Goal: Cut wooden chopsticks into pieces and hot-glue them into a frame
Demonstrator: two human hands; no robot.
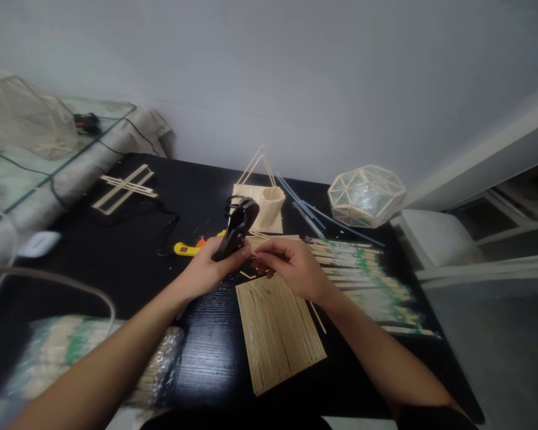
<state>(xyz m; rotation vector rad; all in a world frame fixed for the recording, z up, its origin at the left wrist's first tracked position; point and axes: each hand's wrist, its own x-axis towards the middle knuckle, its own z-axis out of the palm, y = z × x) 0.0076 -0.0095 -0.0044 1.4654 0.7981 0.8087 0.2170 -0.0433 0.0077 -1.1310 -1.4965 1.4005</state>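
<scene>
My left hand [213, 266] is closed around a black hand tool [237, 230] with a rounded upper end; its exact kind is not clear. Close against it, my right hand [296, 266] pinches what looks like a short thin wooden stick [253, 255] at the tool's lower end. Below the hands lies a flat panel of wooden sticks [280, 334], with a few short pieces on its top edge. Small stick offcuts [247, 275] are scattered just beyond it. A yellow glue gun [186, 249] sits left of my left hand, partly hidden.
Behind my hands stands a stick-built model [273, 206] with a round cup and triangular frame. A faceted stick frame [366, 197] is at the back right, near bagged sticks [367, 275]. Crossed sticks [128, 188] and a plastic-wrapped bundle [72, 346] occupy the left side.
</scene>
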